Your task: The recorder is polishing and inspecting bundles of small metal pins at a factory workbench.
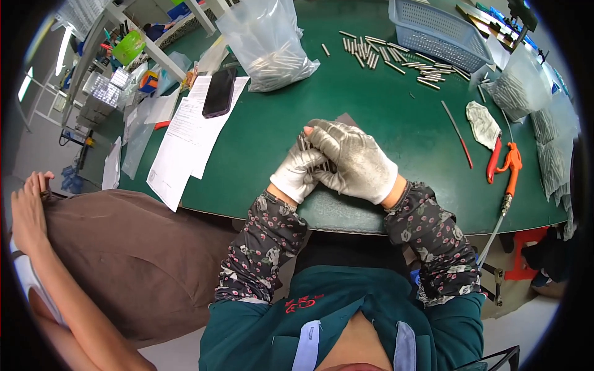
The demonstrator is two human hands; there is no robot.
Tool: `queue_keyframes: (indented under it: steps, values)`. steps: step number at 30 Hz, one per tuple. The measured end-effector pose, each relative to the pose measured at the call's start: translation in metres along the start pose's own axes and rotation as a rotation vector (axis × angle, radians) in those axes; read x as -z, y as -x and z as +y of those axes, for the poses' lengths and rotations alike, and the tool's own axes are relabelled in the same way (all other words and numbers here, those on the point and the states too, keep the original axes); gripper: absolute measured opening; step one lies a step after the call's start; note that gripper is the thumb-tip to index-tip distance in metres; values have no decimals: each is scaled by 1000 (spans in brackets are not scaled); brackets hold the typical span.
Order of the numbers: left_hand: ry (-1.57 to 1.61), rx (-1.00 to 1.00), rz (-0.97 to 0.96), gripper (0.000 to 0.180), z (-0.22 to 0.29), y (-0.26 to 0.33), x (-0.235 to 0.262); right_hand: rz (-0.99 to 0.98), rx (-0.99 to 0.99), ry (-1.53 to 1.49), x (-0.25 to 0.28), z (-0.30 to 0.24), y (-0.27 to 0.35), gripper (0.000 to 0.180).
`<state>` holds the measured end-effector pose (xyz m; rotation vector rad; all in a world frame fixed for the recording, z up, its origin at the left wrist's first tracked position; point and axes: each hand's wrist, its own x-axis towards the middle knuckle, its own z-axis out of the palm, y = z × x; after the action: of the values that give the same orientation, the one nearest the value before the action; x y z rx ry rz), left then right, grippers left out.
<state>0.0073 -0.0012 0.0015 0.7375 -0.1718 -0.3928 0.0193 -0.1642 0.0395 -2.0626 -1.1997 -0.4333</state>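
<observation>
My left hand (294, 174) and my right hand (360, 162), both in worn white-grey gloves, are pressed together above the green table near its front edge. Between them they clasp a bundle of thin metal pins (304, 143), whose ends show at the left hand's fingers. The right hand covers most of the bundle, and its fingers wrap over the left. Just past the right hand's knuckles a dark flat piece (346, 119) sticks out; its kind is hidden. Loose metal pins (373, 60) lie scattered at the far side of the table.
Behind the pins stands a blue plastic basket (433, 34). A clear bag of pins (272, 65) is at the back, with a phone (219, 93) on papers (179, 145) to its left. An orange air gun (512, 162), a file (458, 136) and bagged pins (516, 89) lie right. Another person's arm (68, 272) is left.
</observation>
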Motion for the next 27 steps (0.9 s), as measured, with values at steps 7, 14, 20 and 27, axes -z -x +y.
queue_keyframes:
  steps: [7, 14, 20, 27]
  values:
    - [113, -48, 8, 37, -2, 6, -9, 92, 61, -106, -5, 1, -1, 68]
    - [140, -40, -25, 38, -1, 10, -14, 118, 76, -23, -3, -4, -2, 58]
    - [115, 12, -56, 38, 0, 10, -16, 102, 44, 37, -2, -8, -3, 55]
    - [61, -20, -28, 41, -4, 7, -13, 76, -34, 32, -8, -12, -3, 66]
